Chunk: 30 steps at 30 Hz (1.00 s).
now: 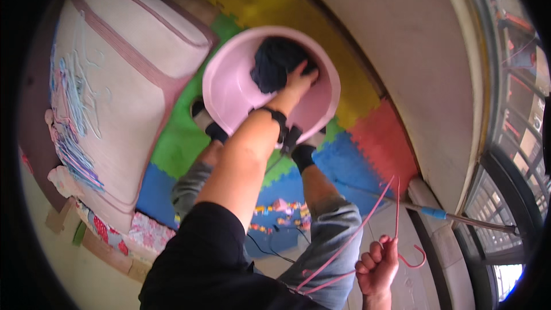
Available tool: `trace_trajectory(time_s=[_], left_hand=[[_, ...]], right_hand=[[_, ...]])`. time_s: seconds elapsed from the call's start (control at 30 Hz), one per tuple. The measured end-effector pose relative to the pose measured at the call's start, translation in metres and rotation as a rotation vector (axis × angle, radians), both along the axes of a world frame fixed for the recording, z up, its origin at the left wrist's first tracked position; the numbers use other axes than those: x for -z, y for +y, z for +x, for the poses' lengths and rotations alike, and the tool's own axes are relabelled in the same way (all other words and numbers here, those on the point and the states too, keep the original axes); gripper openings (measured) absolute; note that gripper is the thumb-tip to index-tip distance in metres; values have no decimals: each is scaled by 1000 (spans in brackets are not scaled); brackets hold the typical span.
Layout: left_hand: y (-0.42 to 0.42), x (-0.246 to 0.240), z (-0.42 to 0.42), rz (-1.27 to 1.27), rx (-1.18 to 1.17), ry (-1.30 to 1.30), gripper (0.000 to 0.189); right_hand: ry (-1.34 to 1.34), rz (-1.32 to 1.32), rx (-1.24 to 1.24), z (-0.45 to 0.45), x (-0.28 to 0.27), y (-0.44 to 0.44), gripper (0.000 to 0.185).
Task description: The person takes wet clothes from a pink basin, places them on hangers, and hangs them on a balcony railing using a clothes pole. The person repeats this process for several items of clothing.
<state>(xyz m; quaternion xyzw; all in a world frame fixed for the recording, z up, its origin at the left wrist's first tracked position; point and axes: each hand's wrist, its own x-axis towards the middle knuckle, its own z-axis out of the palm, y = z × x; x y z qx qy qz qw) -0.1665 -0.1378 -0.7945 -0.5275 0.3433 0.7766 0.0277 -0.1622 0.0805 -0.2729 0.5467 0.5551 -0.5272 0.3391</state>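
My left hand (300,78), with a black strap on its wrist, reaches into a pink plastic tub (219,107) on the floor between my feet. Its fingers are spread at the right edge of a bunched dark cloth (272,66) inside; their tips are partly lost against the cloth. At the lower right, my right hand (378,262) is closed around a pink clothes hanger (344,245), whose hook sticks out to the right of the fist and whose long arms cross in front of my leg.
A padded pale mattress or cushion (129,94) at left carries a pile of clothes hangers (75,107). Coloured foam mats (181,146) cover the floor. Small toys (280,215) and dark cables lie behind my feet. A metal pole (473,219) slants by the barred window at right.
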Motion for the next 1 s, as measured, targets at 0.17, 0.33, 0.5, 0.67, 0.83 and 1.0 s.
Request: trace_trajectory(time_s=[0.17, 0.33, 0.5, 0.67, 0.83, 1.0], left_hand=[[-31, -61, 17, -18, -248, -188, 40], [-68, -229, 85, 220, -295, 26, 46], [-64, -424, 138, 402, -245, 23, 43], [-70, -581, 152, 372, -230, 231, 31], [-78, -688, 154, 260, -182, 357, 29], [-74, -745, 179, 238, -91, 433, 32]], right_hand=[[-38, -59, 74, -6, 2, -8, 37], [55, -182, -48, -23, -45, -38, 33], [195, -213, -434, -37, -84, -60, 25], [547, -164, -870, -37, -94, -73, 26], [226, -229, -690, -41, -104, -90, 38], [-6, -364, -649, -40, -102, -128, 58]])
